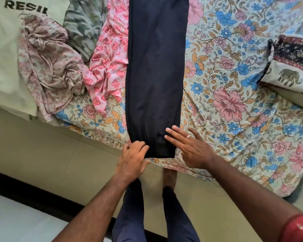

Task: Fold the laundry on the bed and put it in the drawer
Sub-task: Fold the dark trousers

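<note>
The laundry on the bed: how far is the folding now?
Done: the dark trousers lie flat and lengthwise. In hand: the left hand grips their hem, and the right hand rests open on it. Left: the crumpled pink garment, beige garment, green shirt; no drawer in view.

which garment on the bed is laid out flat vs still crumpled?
The dark navy garment, a long smooth strip under both hands. The pink patterned one, the beige floral one and the grey-green one lie crumpled.

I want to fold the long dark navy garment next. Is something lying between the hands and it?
Nothing visible. The left hand and right hand are already at the near end of the long dark navy garment.
</note>
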